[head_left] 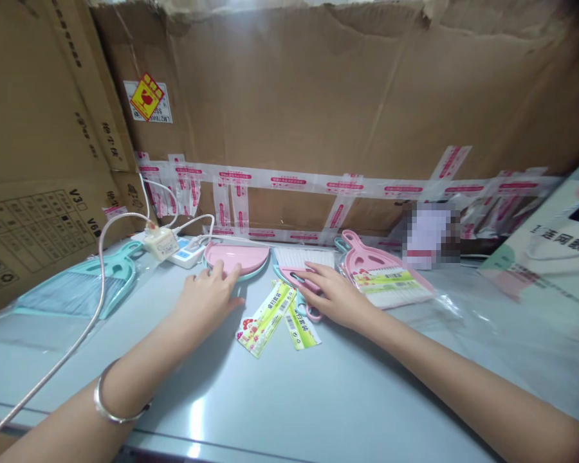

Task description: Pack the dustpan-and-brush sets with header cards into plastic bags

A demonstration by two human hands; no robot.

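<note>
My left hand (210,294) has its fingers spread, with fingertips at the near edge of a pink dustpan (236,256). A blue-green rim shows beneath that dustpan. Beside it lies a small hand brush (303,258) with white bristles pointing away and a pink and blue-green body. My right hand (335,292) rests with extended fingers on this brush and partly hides it. Two printed paper labels (265,319) (303,328) lie crossed between my hands. Blue-green and pink handle loops (312,314) show beside the right hand.
A bagged blue-green dustpan set (82,283) lies left, a bagged pink one (381,270) right. A plug adapter (161,243) and power strip (188,252) stand behind; a white cable (99,296) crosses the left side. Cardboard boxes (294,96) wall the back. A blurred-out object (427,238) stands right.
</note>
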